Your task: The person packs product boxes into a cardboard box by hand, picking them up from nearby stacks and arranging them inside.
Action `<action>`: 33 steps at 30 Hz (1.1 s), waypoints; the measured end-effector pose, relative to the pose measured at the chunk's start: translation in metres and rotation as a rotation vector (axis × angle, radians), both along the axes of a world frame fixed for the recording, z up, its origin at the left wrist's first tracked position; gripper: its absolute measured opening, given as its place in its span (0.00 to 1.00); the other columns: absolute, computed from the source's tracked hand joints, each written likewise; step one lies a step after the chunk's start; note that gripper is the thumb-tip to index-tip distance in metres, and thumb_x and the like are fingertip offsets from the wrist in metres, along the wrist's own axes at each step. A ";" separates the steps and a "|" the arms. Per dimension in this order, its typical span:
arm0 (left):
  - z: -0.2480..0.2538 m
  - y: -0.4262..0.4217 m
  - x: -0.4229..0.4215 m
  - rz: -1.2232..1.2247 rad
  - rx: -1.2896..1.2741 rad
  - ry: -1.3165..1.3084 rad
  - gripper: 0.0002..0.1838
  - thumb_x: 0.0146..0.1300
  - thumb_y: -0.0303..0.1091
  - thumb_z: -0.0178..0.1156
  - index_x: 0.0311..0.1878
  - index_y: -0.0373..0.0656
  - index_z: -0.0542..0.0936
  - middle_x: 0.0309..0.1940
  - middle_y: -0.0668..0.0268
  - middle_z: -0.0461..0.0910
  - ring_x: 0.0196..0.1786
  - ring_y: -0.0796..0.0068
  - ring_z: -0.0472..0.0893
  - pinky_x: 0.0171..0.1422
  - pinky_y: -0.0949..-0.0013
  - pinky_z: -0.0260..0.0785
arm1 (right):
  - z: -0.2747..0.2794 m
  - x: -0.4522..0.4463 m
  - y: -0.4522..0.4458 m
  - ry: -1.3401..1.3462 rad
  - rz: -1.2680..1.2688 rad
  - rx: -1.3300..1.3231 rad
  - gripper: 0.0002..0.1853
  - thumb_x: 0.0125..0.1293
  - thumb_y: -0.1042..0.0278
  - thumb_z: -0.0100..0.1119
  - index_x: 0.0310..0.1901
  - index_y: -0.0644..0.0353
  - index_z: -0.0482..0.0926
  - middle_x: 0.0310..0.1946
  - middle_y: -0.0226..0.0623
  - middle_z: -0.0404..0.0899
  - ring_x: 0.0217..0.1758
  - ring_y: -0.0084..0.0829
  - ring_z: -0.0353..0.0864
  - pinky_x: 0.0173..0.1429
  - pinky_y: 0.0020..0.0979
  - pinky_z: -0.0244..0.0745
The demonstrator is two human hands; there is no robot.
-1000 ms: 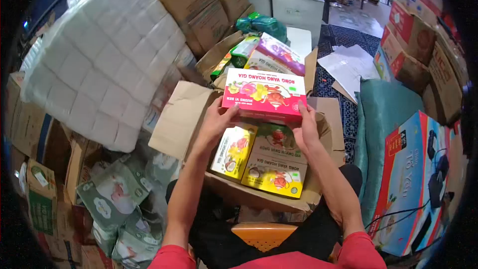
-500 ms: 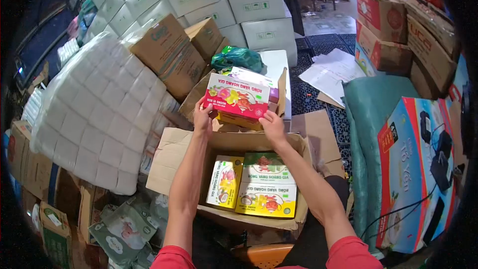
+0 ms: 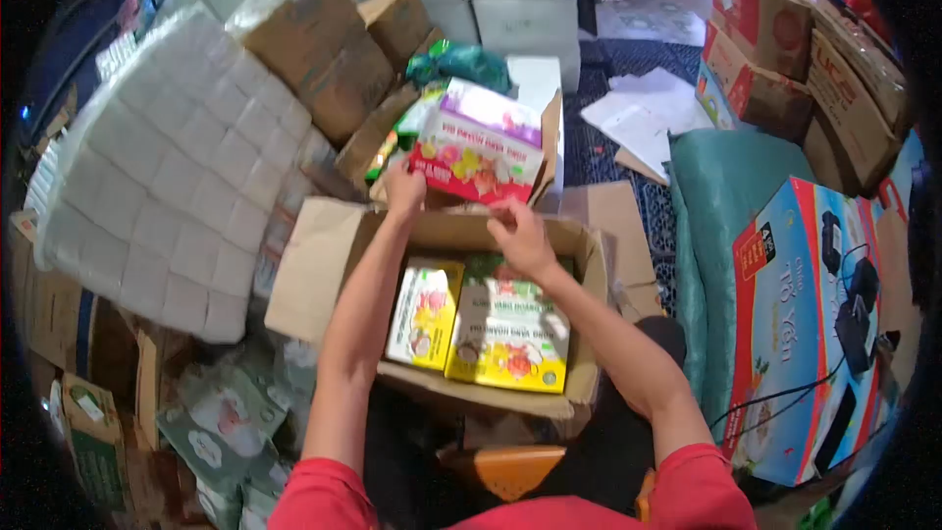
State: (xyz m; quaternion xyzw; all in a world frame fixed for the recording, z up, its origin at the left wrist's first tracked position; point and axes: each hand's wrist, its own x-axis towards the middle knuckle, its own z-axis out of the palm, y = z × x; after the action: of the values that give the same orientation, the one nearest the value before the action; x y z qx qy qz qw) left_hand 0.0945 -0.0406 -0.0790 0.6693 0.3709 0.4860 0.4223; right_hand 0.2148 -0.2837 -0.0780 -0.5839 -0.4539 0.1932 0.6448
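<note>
A red-and-white printed box (image 3: 479, 159) leans at a tilt inside the farther carton (image 3: 553, 142), beside a purple-and-white box (image 3: 491, 108). My left hand (image 3: 404, 188) has its fingers closed at the red box's lower left corner; motion blurs them a little. Just below the box's near edge is my right hand (image 3: 525, 238), its thumb and fingers bent but apart, with nothing seen between them. Between my forearms, the nearer open carton (image 3: 432, 388) holds yellow-and-white boxes (image 3: 508, 353) and a green-and-white box (image 3: 518, 296), the latter partly hidden by my right hand.
White-wrapped packs (image 3: 177, 177) are piled at left, with brown cartons (image 3: 314, 49) behind them. White cartons (image 3: 520, 25) are stacked at the back. At right stand a green bundle (image 3: 721, 236) and a blue-and-red box (image 3: 785, 334) with black cables on it. Papers (image 3: 643, 118) lie on the floor.
The red box has gone down into the farther carton and leans there. My right hand has come off its edge, while my left stays at its corner. The view has shifted slightly.
</note>
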 end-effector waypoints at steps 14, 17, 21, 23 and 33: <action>-0.048 -0.086 -0.078 0.214 -0.038 0.433 0.09 0.57 0.32 0.55 0.36 0.36 0.77 0.30 0.48 0.79 0.32 0.53 0.80 0.42 0.56 0.72 | -0.027 0.002 -0.019 -0.642 0.418 -0.962 0.22 0.56 0.54 0.59 0.46 0.63 0.81 0.43 0.51 0.82 0.47 0.44 0.83 0.53 0.37 0.76; -0.067 -0.111 -0.066 -0.075 0.093 0.828 0.19 0.58 0.44 0.55 0.41 0.35 0.79 0.37 0.45 0.80 0.41 0.49 0.80 0.51 0.53 0.70 | -0.036 0.004 -0.039 -0.728 0.281 -1.202 0.30 0.54 0.49 0.61 0.52 0.66 0.77 0.47 0.51 0.81 0.51 0.45 0.82 0.55 0.38 0.76; -0.080 -0.115 -0.036 -0.185 -0.036 1.337 0.30 0.60 0.55 0.50 0.52 0.35 0.77 0.55 0.44 0.75 0.64 0.42 0.67 0.68 0.47 0.51 | -0.084 0.015 -0.035 -0.583 0.161 -1.327 0.42 0.51 0.40 0.63 0.56 0.72 0.72 0.53 0.53 0.77 0.55 0.46 0.79 0.58 0.40 0.75; -0.094 -0.110 -0.023 -0.252 -0.207 1.352 0.31 0.58 0.55 0.51 0.54 0.38 0.78 0.58 0.48 0.75 0.65 0.46 0.68 0.72 0.44 0.45 | -0.088 0.023 -0.028 -0.467 0.207 -1.378 0.47 0.52 0.39 0.63 0.63 0.72 0.65 0.59 0.57 0.71 0.60 0.47 0.75 0.60 0.41 0.74; -0.054 -0.137 -0.013 -0.090 -0.261 0.963 0.28 0.44 0.47 0.67 0.42 0.33 0.81 0.45 0.43 0.80 0.54 0.45 0.78 0.61 0.53 0.67 | -0.065 0.005 -0.048 -0.277 0.060 -1.370 0.60 0.57 0.40 0.57 0.71 0.63 0.23 0.65 0.79 0.45 0.60 0.69 0.66 0.63 0.49 0.66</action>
State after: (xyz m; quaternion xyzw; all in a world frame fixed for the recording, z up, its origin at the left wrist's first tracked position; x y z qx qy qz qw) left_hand 0.0812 -0.1780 -0.1332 0.7745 0.5524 0.0526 0.3038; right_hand 0.2197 -0.3322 -0.1430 -0.8655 -0.3236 0.3773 0.0621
